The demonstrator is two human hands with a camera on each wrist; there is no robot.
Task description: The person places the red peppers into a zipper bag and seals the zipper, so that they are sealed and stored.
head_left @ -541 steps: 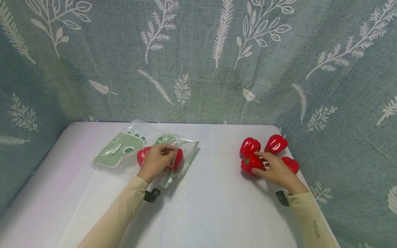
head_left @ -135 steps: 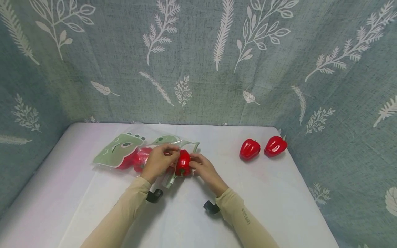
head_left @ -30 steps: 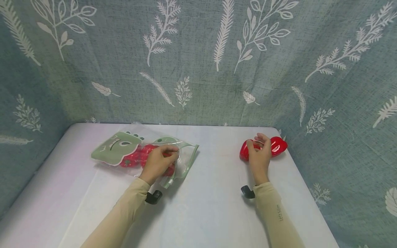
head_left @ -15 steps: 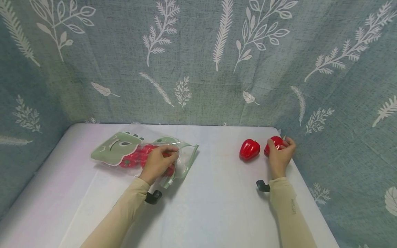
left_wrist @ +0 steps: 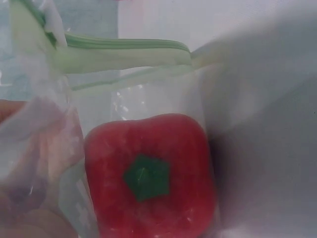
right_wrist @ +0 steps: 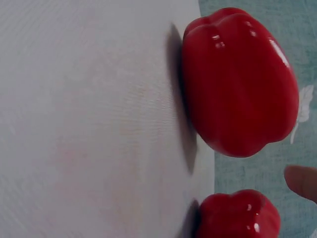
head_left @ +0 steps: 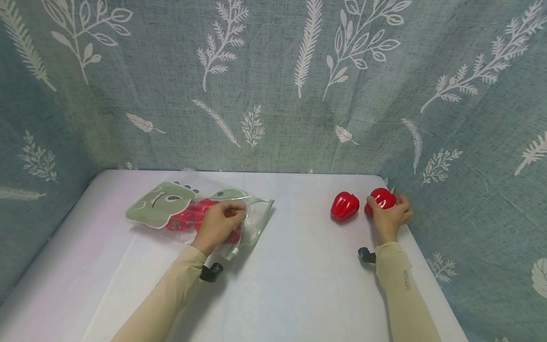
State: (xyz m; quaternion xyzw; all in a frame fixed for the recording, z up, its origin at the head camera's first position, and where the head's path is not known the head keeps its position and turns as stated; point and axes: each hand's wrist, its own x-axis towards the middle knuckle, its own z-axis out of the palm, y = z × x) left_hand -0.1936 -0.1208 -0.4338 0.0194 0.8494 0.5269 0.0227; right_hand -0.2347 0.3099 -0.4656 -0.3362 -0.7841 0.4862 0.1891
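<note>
On the left of the table lies a clear zip bag (head_left: pixel 260 225) with a green cartoon print and several red bell peppers (head_left: pixel 178 221) inside. My left hand (head_left: pixel 218 223) pinches the bag's upper film near its mouth; in the left wrist view a bell pepper (left_wrist: pixel 148 215) with a green stem end shows through the plastic. At the far right corner my right hand (head_left: pixel 390 221) spreads thumb and fingers around the near side of a red bell pepper (head_left: pixel 382 197). In the right wrist view the thumb tip (right_wrist: pixel 301 182) is visibly apart from the lower pepper (right_wrist: pixel 237 218).
Another red bell pepper (head_left: pixel 344 206) lies just left of the right hand. A white cloth covers the table (head_left: pixel 299 275). Behind and beside it hangs a blue-green leaf-print curtain (head_left: pixel 273 95). A black wrist camera (head_left: pixel 211 272) sits under the left wrist.
Peppers from the right group have gone into the bag. In the last second my right hand moved from the left loose pepper to the right one, then drew slightly back. My left hand stayed put.
</note>
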